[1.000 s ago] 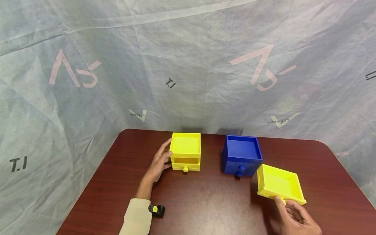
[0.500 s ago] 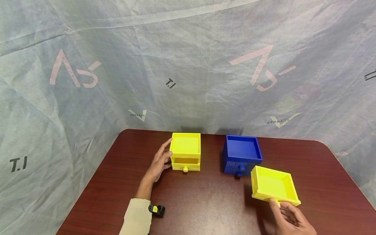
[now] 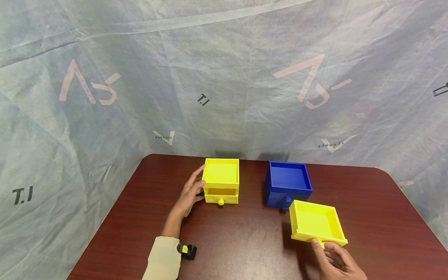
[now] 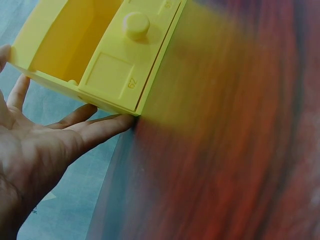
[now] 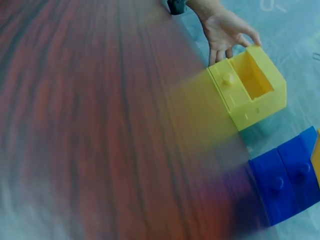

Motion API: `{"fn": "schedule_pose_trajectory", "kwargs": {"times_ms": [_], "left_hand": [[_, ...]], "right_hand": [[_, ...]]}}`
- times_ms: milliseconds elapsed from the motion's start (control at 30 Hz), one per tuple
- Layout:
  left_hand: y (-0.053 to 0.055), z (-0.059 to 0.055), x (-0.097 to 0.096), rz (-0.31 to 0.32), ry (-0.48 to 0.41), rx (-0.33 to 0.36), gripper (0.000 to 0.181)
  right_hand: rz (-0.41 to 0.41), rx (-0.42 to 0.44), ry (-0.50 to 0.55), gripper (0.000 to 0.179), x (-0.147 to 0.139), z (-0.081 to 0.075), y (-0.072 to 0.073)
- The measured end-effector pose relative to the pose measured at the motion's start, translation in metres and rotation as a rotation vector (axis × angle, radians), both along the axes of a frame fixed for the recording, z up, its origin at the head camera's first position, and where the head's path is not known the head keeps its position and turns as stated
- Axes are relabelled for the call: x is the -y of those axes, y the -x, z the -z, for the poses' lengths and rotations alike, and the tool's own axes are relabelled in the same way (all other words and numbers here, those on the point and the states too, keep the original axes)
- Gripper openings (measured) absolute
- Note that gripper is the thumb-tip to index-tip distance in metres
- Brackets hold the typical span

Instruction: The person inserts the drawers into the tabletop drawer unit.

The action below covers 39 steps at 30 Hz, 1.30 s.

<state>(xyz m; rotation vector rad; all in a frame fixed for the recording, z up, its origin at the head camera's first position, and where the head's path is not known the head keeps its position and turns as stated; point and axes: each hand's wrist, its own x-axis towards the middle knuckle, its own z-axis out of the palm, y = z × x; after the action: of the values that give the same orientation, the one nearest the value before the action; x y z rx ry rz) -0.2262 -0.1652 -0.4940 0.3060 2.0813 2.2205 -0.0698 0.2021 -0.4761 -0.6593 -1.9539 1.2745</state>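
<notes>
A yellow mini drawer cabinet (image 3: 221,173) stands at the back of the table, its upper slot bare and a lower drawer (image 4: 107,75) with a round knob in place. Against its left side rest the fingers of my left hand (image 3: 187,199), extended rather than wrapped around it; the left wrist view shows the fingertips touching the wall. At the front right, my right hand (image 3: 337,261) pinches the knob of a removed yellow drawer (image 3: 316,221) between thumb and fingers. That drawer is held above the tabletop, slightly tilted, with nothing inside.
A blue mini drawer cabinet (image 3: 288,179) stands right of the yellow one, its lower front partly covered by the held drawer in the head view. The dark red wooden table (image 3: 238,249) meets a grey printed cloth (image 3: 224,77) behind and at the sides.
My right hand has carried the yellow drawer leftward and slightly toward me, so it now overlaps the blue cabinet's front corner in view. The left hand and both cabinets have stayed put.
</notes>
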Motion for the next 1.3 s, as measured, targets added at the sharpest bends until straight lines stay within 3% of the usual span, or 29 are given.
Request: {"fn": "schedule_pose_trajectory", "kwargs": {"times_ms": [333, 500, 967, 1300], "left_hand": [[0.001, 0.002, 0.001, 0.008, -0.003, -0.010, 0.056], [0.001, 0.002, 0.002, 0.002, -0.002, -0.011, 0.055], [0.002, 0.003, 0.000, -0.009, 0.007, -0.005, 0.054], [0.002, 0.003, 0.001, -0.006, 0.000, -0.004, 0.055]], "right_hand": [[-0.058, -0.076, 0.007, 0.018, 0.016, 0.004, 0.001], [-0.081, -0.171, 0.010, 0.017, 0.026, 0.010, 0.004], [-0.107, -0.173, 0.009, 0.018, 0.042, 0.016, 0.007], [-0.189, -0.286, 0.013, 0.022, 0.051, 0.021, 0.010]]}}
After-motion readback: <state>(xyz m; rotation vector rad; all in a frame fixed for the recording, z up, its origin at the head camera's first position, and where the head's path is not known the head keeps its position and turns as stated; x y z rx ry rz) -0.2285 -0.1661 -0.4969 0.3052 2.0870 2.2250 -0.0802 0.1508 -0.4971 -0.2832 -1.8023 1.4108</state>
